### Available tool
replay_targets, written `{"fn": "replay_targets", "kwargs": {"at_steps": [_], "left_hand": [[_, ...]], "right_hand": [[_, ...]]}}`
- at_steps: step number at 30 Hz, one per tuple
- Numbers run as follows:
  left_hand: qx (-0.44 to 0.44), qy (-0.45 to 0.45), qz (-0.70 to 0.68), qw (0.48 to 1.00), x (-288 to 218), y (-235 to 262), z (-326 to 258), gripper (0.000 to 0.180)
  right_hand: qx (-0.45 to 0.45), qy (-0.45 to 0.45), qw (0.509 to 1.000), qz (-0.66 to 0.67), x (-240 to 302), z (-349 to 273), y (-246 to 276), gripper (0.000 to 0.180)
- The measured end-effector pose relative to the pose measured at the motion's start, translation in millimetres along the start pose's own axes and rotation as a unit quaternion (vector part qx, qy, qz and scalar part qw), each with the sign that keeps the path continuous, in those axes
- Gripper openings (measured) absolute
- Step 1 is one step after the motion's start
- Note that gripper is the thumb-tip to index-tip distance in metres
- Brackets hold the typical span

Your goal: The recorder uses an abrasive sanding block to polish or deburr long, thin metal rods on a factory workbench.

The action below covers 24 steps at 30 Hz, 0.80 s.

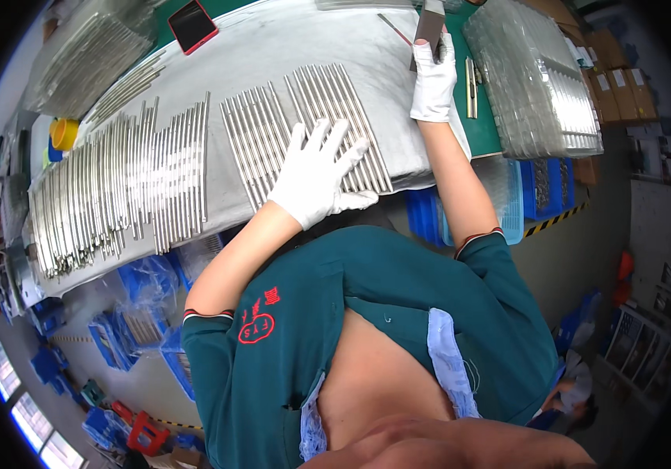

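Observation:
My left hand (317, 170), in a white glove, lies with fingers spread over the near part of two groups of slim metal rods. The right group of rods (321, 87) and the left group (251, 119) lie side by side on a white cloth (386, 70). Farther off on the right, my gloved right hand (434, 82) is closed around a grey-brown rectangular block (430, 25). The fingers behind that block are partly hidden. A thin pointed tool (392, 28) lies just left of it.
A large row of rods (89, 191) covers the table's left side. Plastic-wrapped stacks (531, 86) stand at the right, others (89, 55) far left. A red-edged phone (192, 26) and yellow roll (63, 134) lie behind. Blue crates (427, 216) sit below; another person (574, 391) is lower right.

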State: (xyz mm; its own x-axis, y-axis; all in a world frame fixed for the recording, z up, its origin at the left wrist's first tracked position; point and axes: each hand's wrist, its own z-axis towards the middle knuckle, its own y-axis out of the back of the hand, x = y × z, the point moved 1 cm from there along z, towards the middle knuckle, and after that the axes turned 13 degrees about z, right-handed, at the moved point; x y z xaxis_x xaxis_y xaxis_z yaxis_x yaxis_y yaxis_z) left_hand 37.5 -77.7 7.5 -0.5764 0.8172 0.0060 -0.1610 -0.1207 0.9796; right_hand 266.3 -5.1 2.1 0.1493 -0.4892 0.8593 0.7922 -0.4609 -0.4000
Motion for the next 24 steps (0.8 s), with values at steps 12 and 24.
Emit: {"fn": "replay_targets", "kwargs": {"at_steps": [12,24], "left_hand": [[-0.012,-0.050,0.006,0.999,-11,-15,34,0.078],[0.057,0.013,0.028,0.998,11,13,-21,0.079]], "right_hand": [[-0.004,-0.001,1.000,-0.006,-6,2,4,0.071],[0.010,-0.009,1.000,0.005,-2,0,-1,0.067]]}}
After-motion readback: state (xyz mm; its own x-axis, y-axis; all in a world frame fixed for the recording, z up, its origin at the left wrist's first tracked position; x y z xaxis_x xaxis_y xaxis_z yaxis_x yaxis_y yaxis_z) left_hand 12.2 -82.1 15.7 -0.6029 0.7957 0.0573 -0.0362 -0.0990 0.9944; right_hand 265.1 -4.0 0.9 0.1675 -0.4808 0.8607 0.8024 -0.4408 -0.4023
